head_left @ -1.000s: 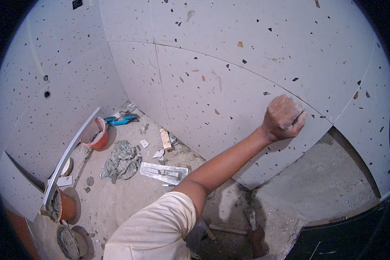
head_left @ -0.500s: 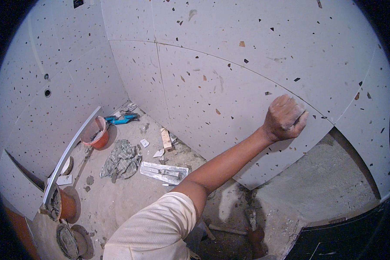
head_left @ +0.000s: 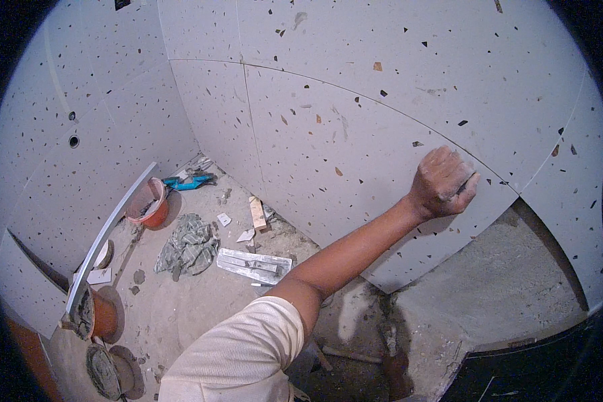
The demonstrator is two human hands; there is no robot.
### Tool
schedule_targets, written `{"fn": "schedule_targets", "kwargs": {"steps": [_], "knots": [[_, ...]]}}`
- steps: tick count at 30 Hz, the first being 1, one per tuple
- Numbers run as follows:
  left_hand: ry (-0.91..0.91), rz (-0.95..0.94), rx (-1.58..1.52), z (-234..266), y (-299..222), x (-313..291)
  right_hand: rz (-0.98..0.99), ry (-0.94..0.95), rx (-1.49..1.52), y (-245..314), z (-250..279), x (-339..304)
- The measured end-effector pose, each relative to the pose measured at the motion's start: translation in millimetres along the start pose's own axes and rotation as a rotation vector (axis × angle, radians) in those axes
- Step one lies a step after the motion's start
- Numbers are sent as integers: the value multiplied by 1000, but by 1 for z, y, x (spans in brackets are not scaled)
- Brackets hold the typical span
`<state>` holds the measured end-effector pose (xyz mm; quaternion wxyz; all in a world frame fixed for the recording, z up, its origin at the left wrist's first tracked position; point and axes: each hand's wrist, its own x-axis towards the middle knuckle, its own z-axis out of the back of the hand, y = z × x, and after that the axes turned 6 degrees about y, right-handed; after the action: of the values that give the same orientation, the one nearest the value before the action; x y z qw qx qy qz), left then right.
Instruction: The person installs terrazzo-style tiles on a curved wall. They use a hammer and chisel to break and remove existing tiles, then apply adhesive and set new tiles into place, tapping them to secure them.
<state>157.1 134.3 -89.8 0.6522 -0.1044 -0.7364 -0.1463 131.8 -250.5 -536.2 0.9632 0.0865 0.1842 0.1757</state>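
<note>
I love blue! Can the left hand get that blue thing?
Probably not: the left hand is at the speckled wall, and the blue thing lies far off, by the corner.

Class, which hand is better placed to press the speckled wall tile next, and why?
Left, probably: the left hand is a fist up at the speckled tile, while the right hand seems low in shadow by a pale handle.

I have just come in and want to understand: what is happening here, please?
The person's left hand is closed in a fist at the speckled wall panel; contact is unclear. The right hand is in shadow beside a pale handle. A flat trowel and crumpled cloth lie on the floor.
</note>
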Motion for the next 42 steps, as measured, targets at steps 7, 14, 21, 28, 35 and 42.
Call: {"fn": "schedule_targets", "kwargs": {"steps": [7, 14, 21, 28, 35, 42], "knots": [[16, -13, 5, -1, 2, -2, -12, 2, -10, 2, -2, 0], [5, 16, -6, -2, -1, -1, -52, 33, -26, 2, -1, 0], [-15, 1, -3, -2, -1, -1, -24, 22, -18, 4, -2, -2], [-28, 16, -15, -1, -4, 2, -14, 29, -18, 4, -2, -2], [135, 3, -31, -10, 14, -9, -1, 31, -18, 5, -2, -1], [-13, 0, -20, -3, -1, -2, 10, 30, -16, 3, -1, -2]]}}
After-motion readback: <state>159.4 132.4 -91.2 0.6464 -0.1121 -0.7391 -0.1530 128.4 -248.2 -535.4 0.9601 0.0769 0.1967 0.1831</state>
